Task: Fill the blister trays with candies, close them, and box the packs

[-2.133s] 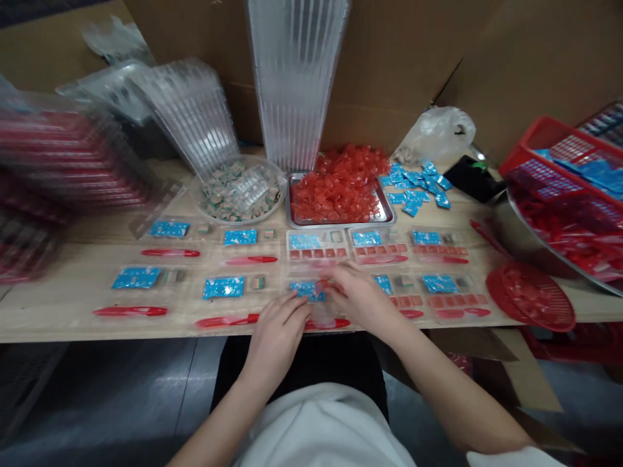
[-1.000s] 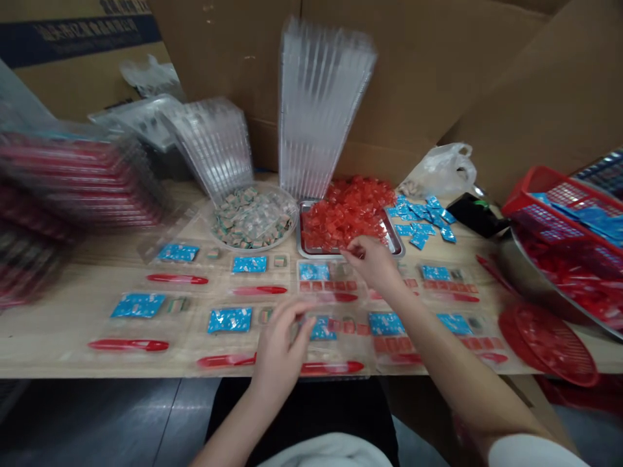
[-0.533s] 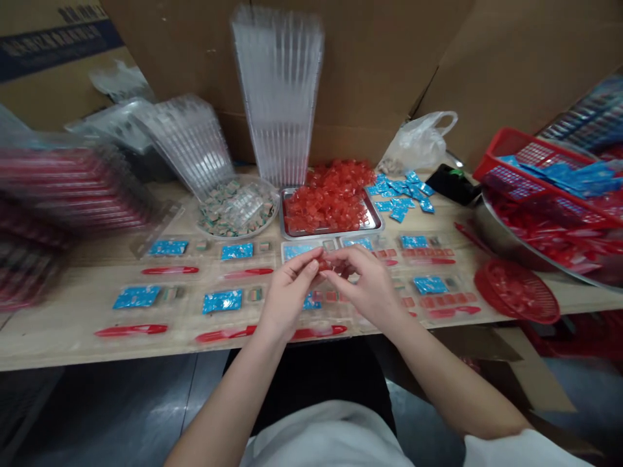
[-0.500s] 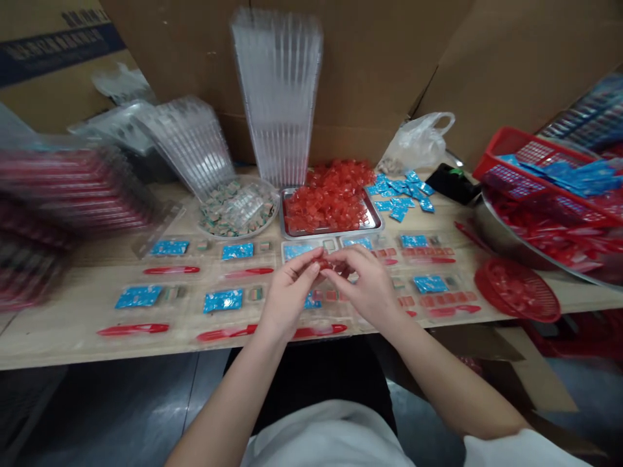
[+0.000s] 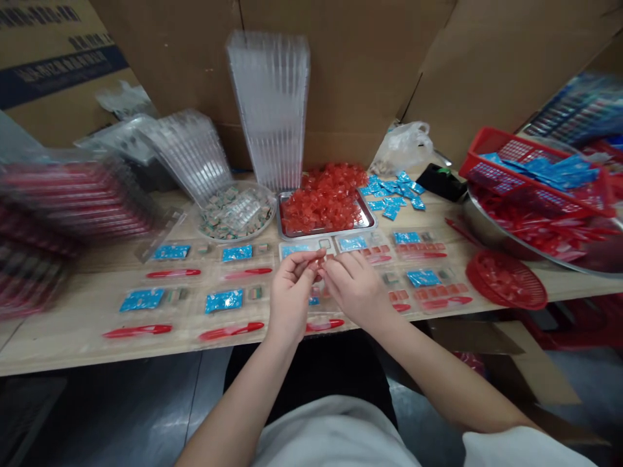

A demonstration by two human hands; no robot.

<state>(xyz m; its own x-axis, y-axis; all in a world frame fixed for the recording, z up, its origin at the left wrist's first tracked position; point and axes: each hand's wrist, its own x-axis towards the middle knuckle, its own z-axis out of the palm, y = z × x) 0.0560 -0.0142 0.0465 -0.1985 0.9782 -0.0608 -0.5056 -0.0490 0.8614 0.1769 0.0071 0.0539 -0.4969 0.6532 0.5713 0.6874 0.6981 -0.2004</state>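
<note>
My left hand (image 5: 291, 292) and my right hand (image 5: 354, 288) meet fingertip to fingertip over the middle of the bench. Both are closed in a pinch around a small red translucent piece (image 5: 320, 262), mostly covered by the fingers. Beneath and around them lie shallow clear trays holding blue packets (image 5: 224, 301), red pen-shaped sticks (image 5: 232, 331) and small greenish blocks (image 5: 256, 294). Trays on the right also contain rows of red squares (image 5: 419, 247). Just beyond my hands, a heap of red translucent pieces (image 5: 324, 201) fills a metal tray (image 5: 367, 220).
Behind stand stacks of clear trays (image 5: 270, 110). A round dish of greenish blocks (image 5: 236, 211) sits left of the metal tray. Loose blue packets (image 5: 392, 191) lie to its right. Farther right are a red basket (image 5: 506, 159), a metal bowl (image 5: 487, 227) and a small red basket (image 5: 506, 279).
My right fingers have curled in closer against the left fingertips, covering more of the red piece. The view has turned slightly, so the bench's right side appears farther left.
</note>
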